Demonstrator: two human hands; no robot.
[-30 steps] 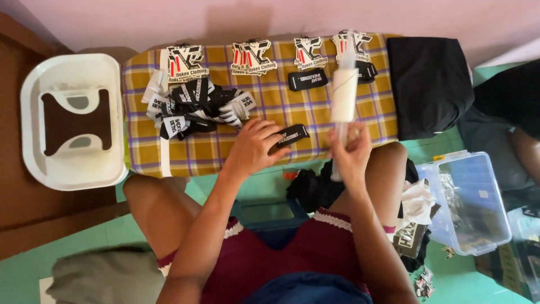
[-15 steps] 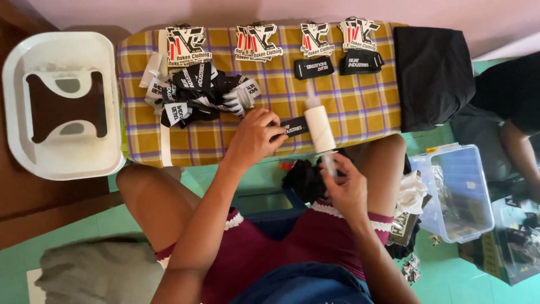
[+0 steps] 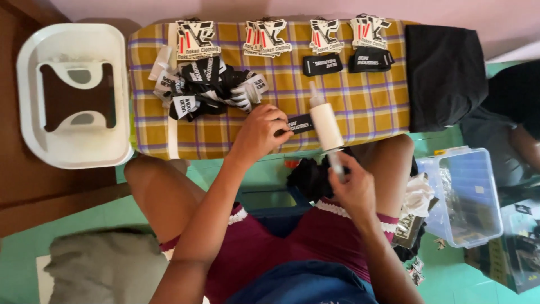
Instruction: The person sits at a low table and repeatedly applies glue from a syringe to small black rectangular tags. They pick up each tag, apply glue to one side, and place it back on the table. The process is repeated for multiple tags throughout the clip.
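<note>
- Head view: the left hand (image 3: 260, 132) lies curled, palm down, on the yellow-and-purple checked cloth-covered desk (image 3: 365, 101), its fingertips pressing a small black fabric label with white print (image 3: 299, 123) near the front edge.
- The right hand (image 3: 351, 183) is closed around the thin handle of a white cylindrical lint roller (image 3: 325, 125); the roller's drum stands tilted over the desk, just right of the label.
- A loose heap of black-and-white woven labels (image 3: 205, 87) lies left of the left hand, on the desk.
- Four black, white and red printed cards (image 3: 264, 36) line the far edge; two black labels (image 3: 346, 62) sit below the right-hand ones.
- A folded black cloth (image 3: 446, 73) covers the desk's right end.
- A white plastic basin (image 3: 73, 149) stands left of the desk; a clear plastic box with blue tint (image 3: 469, 197) sits on the green floor at right.
</note>
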